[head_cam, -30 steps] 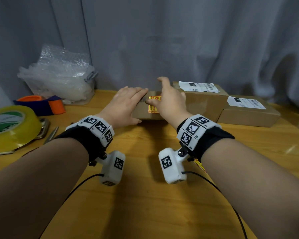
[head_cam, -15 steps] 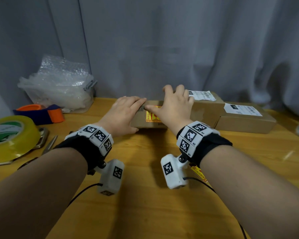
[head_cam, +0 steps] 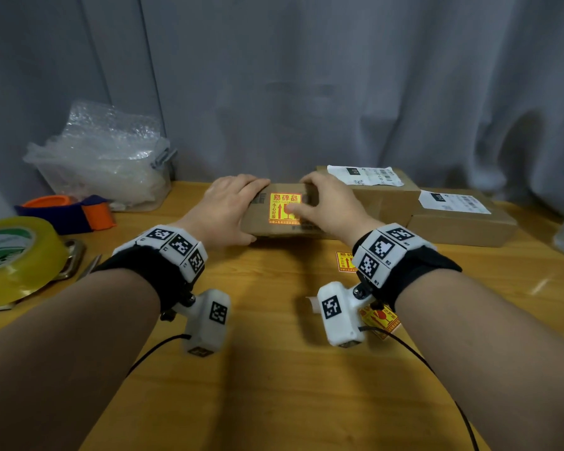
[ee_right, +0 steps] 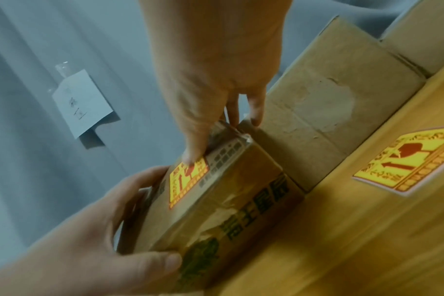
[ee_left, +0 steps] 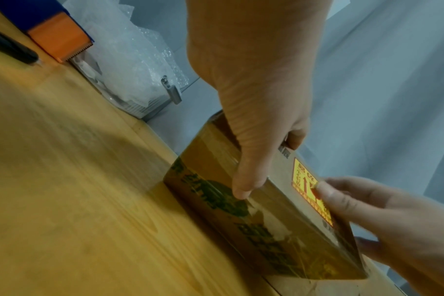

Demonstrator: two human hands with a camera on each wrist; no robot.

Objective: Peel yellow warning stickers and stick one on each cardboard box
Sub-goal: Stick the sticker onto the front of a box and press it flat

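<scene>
A: Worktop (head_cam: 274, 369) first. What stood on it?

B: Wooden, three cardboard boxes along the back. The stickered box (head_cam: 274, 219) sat at the left of the row; the middle box (head_cam: 381, 203) was just beside it and the right-hand box (head_cam: 463, 222) beyond. The latter two carried white shipping labels on top and, from the head view, no yellow.

A: Off to the side?

B: A tub of bubble wrap (head_cam: 105, 157), a roll of yellow tape (head_cam: 17, 255) and an orange-and-blue tape dispenser (head_cam: 69, 213), all well apart from the boxes.

A: The hands?

B: Left hand (head_cam: 228, 213) gripped the stickered box's left end, fingers lying over the top, thumb on the near face. Right hand (head_cam: 329, 206) had its fingers curled over the far right corner, thumb pressing down on the applied warning sticker (head_cam: 284, 206).

A: So that sticker was on?

B: It lay flat on the top face; the thumb seemed to be smoothing its right edge.

A: Spares?

B: One loose sticker (head_cam: 344, 262) lay on the worktop near the right wrist, another (head_cam: 380, 320) partly hidden under the wrist camera.

A: Progress?

B: My judgement: one box of three done bar the final rub. Two boxes were left, each needing a sticker peeled and placed.
</scene>
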